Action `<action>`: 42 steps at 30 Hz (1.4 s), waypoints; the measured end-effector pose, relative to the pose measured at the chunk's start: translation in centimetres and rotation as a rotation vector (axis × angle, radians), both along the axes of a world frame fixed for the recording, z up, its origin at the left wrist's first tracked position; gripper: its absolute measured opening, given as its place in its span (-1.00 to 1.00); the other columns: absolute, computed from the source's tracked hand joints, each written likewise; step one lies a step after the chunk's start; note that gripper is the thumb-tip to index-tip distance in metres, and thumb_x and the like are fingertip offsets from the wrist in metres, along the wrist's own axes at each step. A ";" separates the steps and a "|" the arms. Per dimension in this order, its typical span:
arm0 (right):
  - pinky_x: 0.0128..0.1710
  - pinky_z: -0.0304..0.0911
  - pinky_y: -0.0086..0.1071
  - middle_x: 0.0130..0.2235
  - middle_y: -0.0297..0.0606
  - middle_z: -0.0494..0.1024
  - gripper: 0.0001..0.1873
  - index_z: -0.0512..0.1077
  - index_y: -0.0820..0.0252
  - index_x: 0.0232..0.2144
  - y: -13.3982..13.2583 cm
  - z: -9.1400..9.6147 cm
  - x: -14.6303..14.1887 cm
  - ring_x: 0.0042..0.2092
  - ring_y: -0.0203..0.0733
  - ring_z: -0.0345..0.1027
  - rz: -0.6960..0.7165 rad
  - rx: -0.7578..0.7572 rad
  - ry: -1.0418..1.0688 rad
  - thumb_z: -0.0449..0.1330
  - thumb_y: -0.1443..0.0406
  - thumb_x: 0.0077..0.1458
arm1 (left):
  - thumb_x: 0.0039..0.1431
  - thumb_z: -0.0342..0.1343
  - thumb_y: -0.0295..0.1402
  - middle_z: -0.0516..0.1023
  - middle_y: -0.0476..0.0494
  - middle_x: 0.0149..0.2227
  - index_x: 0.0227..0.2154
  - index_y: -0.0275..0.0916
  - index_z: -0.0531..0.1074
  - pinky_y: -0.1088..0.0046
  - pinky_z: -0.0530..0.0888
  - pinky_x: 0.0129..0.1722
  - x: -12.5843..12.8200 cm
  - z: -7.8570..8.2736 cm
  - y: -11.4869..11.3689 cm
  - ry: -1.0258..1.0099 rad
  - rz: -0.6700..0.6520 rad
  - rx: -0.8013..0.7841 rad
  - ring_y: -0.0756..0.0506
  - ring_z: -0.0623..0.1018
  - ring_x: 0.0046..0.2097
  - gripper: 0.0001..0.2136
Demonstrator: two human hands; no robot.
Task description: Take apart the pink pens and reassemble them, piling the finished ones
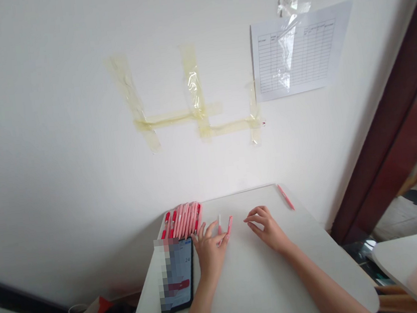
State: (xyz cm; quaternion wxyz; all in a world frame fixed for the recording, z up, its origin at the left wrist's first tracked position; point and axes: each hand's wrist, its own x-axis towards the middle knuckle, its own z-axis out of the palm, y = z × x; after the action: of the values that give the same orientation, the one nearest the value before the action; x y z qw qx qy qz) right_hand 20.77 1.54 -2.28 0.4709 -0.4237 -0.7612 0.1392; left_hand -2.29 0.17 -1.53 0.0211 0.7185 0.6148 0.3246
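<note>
- Step in hand, my read: you're handling one pink pen (230, 224) with your left hand (208, 251).
- Left hand: thumb and index finger look closed on the pen's near end; other fingers spread, nothing else clearly held.
- Right hand (263, 225): fingers loosely bent, thumb apart, no object visible in it; it's to the right of the pen, not touching.
- Pen location: at your left fingertips, between both hands, over the surface (268, 280).
- Pen axis: long axis runs away from you, leaning right; far end points toward the wall (232, 169). Can't tell if it's raised.
- White-and-pink piece (219, 221): just left of the pen, axis nearly straight away from you; held or lying, can't tell.
- Next move, my judgement: calls for a firm pinch, with fingers clear of that piece.
- Row of pens (185, 220): beyond and left of left hand. Phone (180, 275): left of it. Lone pen (285, 198): beyond and right of right hand.
</note>
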 end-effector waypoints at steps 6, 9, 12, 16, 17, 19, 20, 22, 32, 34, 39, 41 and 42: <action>0.07 0.36 -0.01 -0.10 -0.17 0.52 -0.70 0.46 -0.05 0.04 -0.3 0.4 -0.1 0.06 0.01 0.29 -0.026 -0.048 -0.012 0.08 0.28 0.32 | 0.18 0.18 -0.26 0.59 -0.08 0.09 -0.32 0.11 0.66 -0.45 0.10 0.24 -0.3 -0.3 0.3 -0.005 0.009 0.097 -0.39 0.39 0.24 -0.85; 0.07 0.36 0.01 -0.10 -0.17 0.53 -0.69 0.45 -0.05 0.05 -0.2 0.3 0.0 0.06 0.02 0.30 -0.037 -0.053 -0.013 0.08 0.28 0.31 | 0.20 0.17 -0.21 0.59 -0.10 0.08 -0.26 0.12 0.65 -0.43 0.15 0.22 -0.6 -0.3 0.5 -0.011 0.024 0.149 -0.38 0.41 0.22 -0.85; 0.08 0.35 0.01 -0.09 -0.17 0.53 -0.69 0.45 -0.04 0.05 0.0 0.1 0.0 0.06 0.02 0.29 -0.036 -0.057 -0.020 0.08 0.29 0.31 | 0.17 0.21 -0.23 0.58 -0.04 0.11 -0.31 0.17 0.65 -0.47 0.13 0.20 -0.5 -0.3 0.3 0.032 0.034 0.104 -0.41 0.39 0.23 -0.87; 0.09 0.33 0.01 -0.09 -0.17 0.53 -0.69 0.44 -0.02 0.05 0.2 -0.2 0.0 0.06 0.01 0.28 -0.026 -0.059 -0.021 0.09 0.30 0.29 | 0.15 0.22 -0.26 0.55 -0.02 0.14 -0.36 0.15 0.66 -0.50 0.09 0.20 -0.2 -0.2 0.0 0.054 0.023 0.046 -0.44 0.34 0.25 -0.87; 0.09 0.33 0.01 -0.09 -0.17 0.53 -0.68 0.44 -0.01 0.06 0.2 -0.3 0.0 0.06 0.01 0.28 -0.026 -0.061 -0.020 0.09 0.30 0.29 | 0.16 0.21 -0.26 0.54 -0.03 0.15 -0.36 0.14 0.66 -0.50 0.08 0.21 -0.2 -0.2 0.0 0.050 0.024 0.048 -0.43 0.34 0.26 -0.87; 0.10 0.33 0.02 -0.09 -0.17 0.53 -0.67 0.43 -0.01 0.07 0.2 -0.3 0.0 0.06 0.01 0.27 -0.031 -0.068 -0.019 0.09 0.30 0.29 | 0.18 0.19 -0.28 0.54 -0.03 0.15 -0.36 0.11 0.66 -0.48 0.08 0.23 -0.2 -0.2 -0.1 0.042 0.033 0.049 -0.41 0.34 0.25 -0.85; 0.10 0.33 0.02 -0.09 -0.17 0.53 -0.67 0.43 0.00 0.07 0.2 -0.3 0.0 0.06 0.01 0.27 -0.034 -0.071 -0.019 0.08 0.31 0.29 | 0.17 0.19 -0.29 0.54 -0.03 0.15 -0.37 0.10 0.66 -0.47 0.08 0.23 -0.2 -0.2 -0.1 0.041 0.038 0.046 -0.41 0.34 0.25 -0.85; 0.09 0.33 0.02 -0.09 -0.17 0.53 -0.67 0.43 0.00 0.07 0.2 -0.3 0.0 0.05 0.01 0.28 -0.043 -0.073 -0.021 0.08 0.31 0.29 | 0.16 0.20 -0.32 0.54 -0.04 0.14 -0.38 0.07 0.66 -0.47 0.07 0.23 -0.2 -0.1 -0.1 0.048 0.040 0.037 -0.41 0.33 0.25 -0.86; 0.08 0.35 0.04 -0.11 -0.16 0.54 -0.68 0.46 -0.02 0.04 0.4 -0.7 0.1 0.05 0.02 0.31 -0.074 -0.069 -0.027 0.09 0.31 0.28 | 0.08 0.29 -0.35 0.49 -0.04 0.19 -0.30 0.10 0.64 -0.50 -0.01 0.25 0.3 -0.1 -0.4 0.125 0.006 0.014 -0.41 0.28 0.29 -0.84; 0.07 0.37 0.05 -0.11 -0.16 0.54 -0.68 0.46 -0.03 0.04 0.5 -0.9 0.2 0.05 0.03 0.31 -0.082 -0.073 -0.025 0.09 0.30 0.28 | 0.10 0.26 -0.34 0.49 -0.04 0.18 -0.32 0.08 0.64 -0.50 -0.02 0.24 0.3 -0.2 -0.4 0.123 -0.005 0.013 -0.41 0.28 0.29 -0.87; 0.08 0.36 0.07 -0.09 -0.16 0.52 -0.66 0.45 -0.02 0.05 0.9 -1.5 0.2 0.07 0.05 0.29 -0.128 -0.080 -0.039 0.09 0.33 0.27 | 0.26 0.09 -0.27 0.53 -0.13 0.14 -0.27 0.00 0.64 -0.40 0.12 0.24 0.0 -0.2 0.0 0.058 0.000 0.071 -0.38 0.35 0.23 -0.80; 0.08 0.36 0.07 -0.09 -0.13 0.51 -0.64 0.47 0.00 0.05 1.0 -1.7 -0.3 0.07 0.05 0.28 -0.158 -0.080 -0.087 0.10 0.38 0.25 | 0.29 0.03 -0.27 0.54 -0.18 0.12 -0.25 -0.07 0.64 -0.22 0.25 0.22 -0.2 -0.2 0.3 0.027 0.012 0.129 -0.33 0.40 0.17 -0.76; 0.07 0.36 0.07 -0.08 -0.12 0.50 -0.64 0.48 0.01 0.03 1.1 -1.7 -0.7 0.06 0.06 0.28 -0.164 -0.075 -0.123 0.12 0.40 0.23 | 0.30 0.02 -0.27 0.54 -0.19 0.11 -0.25 -0.10 0.63 -0.13 0.30 0.20 -0.4 -0.1 0.4 0.015 0.016 0.159 -0.31 0.42 0.15 -0.75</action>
State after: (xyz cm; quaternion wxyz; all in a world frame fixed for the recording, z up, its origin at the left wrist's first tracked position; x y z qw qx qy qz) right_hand 20.10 2.60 -3.98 0.4170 -0.5098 -0.7455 0.1022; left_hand -2.69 0.56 -1.64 -0.0434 0.7154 0.5929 0.3672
